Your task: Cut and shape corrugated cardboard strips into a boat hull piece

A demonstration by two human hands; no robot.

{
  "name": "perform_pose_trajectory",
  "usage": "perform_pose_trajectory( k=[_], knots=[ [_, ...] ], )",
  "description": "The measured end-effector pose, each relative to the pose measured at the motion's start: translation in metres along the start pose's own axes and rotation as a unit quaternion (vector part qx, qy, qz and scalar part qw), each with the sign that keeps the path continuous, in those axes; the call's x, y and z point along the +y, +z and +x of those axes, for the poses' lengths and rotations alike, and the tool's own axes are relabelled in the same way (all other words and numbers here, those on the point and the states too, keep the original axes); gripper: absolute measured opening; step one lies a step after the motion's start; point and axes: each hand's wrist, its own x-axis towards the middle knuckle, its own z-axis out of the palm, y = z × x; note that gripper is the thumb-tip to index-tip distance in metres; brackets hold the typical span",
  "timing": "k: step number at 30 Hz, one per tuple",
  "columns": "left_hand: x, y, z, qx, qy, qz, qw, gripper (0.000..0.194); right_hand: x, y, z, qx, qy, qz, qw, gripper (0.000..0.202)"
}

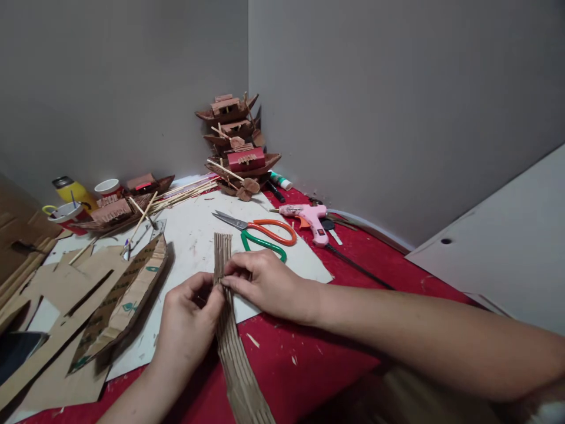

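A long strip of corrugated cardboard [236, 347], its ridges running lengthwise, reaches from the white sheet down past the table's front edge. My left hand [189, 318] pinches its left side between thumb and fingers. From the right, my right hand [267, 285] pinches the same strip, the two thumbs nearly meeting over it. Just beyond my right hand lie scissors [260, 232] with one orange and one green handle, blades pointing left. A cardboard boat hull [132, 294] rests to the left of my left hand.
Behind the scissors lies a pink glue gun [309, 219], its black cord running right. Finished model boats [245, 162] are stacked in the corner. Flat cardboard pieces [57, 353], cups [70, 213], a yellow bottle [76, 193] and thin wooden sticks [189, 193] occupy the left and back.
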Motion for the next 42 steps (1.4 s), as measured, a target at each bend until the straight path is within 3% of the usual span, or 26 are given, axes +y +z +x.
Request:
perform_pose_trajectory(
  k=[8, 14, 19, 24, 30, 37, 42],
  knots=[
    [-0.001, 0.005, -0.005, 0.003, 0.031, 0.096, 0.995, 0.015, -0.01, -0.006, 0.006, -0.063, 0.057, -0.03, 0.996, 0.015],
    [-0.002, 0.009, -0.003, 0.021, 0.03, 0.097, 0.995, 0.014, -0.003, 0.003, 0.006, -0.044, 0.043, -0.024, 0.998, 0.014],
    [0.002, 0.009, -0.002, 0.025, 0.032, 0.045, 0.998, 0.012, 0.002, 0.007, 0.005, 0.018, 0.028, 0.004, 0.999, 0.009],
    [0.006, 0.007, -0.004, 0.04, -0.036, -0.038, 0.998, 0.011, 0.008, -0.001, 0.008, 0.081, 0.008, -0.009, 0.997, 0.009],
    [0.009, 0.004, -0.002, 0.029, -0.064, -0.123, 0.99, 0.016, 0.004, -0.002, 0.004, 0.037, -0.026, 0.088, 0.995, 0.002],
    [0.004, 0.005, -0.005, 0.01, 0.005, -0.012, 1.0, 0.018, 0.004, -0.003, 0.001, 0.018, -0.064, -0.041, 0.997, 0.004],
    [0.002, 0.009, -0.006, 0.011, 0.021, 0.041, 0.999, 0.019, -0.003, -0.001, -0.003, -0.052, -0.094, -0.198, 0.974, 0.012]
  ],
)
